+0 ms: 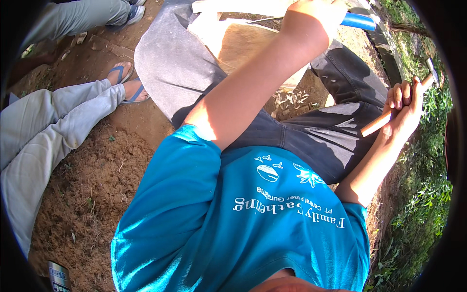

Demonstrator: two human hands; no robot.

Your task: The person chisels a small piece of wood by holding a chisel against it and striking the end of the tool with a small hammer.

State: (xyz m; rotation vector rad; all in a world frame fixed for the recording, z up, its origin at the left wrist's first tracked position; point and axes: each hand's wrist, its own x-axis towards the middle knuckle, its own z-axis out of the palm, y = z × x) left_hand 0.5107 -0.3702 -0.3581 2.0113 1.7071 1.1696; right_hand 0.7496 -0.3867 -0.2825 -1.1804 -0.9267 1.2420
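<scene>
My left hand [311, 17] reaches across to the top of the view, its fingers closed round a blue-handled chisel [359, 21]. The chisel's thin blade points left, over a light wooden block [248, 46] between my knees. A long pale piece of wood [238, 7] lies at the block's far side; whether the blade touches either piece, I cannot tell. Off to the right, my right hand [403, 104] is wrapped round the wooden handle of a hammer [374, 125]. The hammer's metal head [432, 69] sticks up beyond my fingers, apart from the chisel.
Another person's legs [53, 121] in pale trousers and flip-flops stretch in from the left. Above them is a further trouser leg [82, 19] with a dark shoe. A metallic can [59, 276] stands at lower left on brown soil [92, 190]. Green plants [418, 209] line the right side.
</scene>
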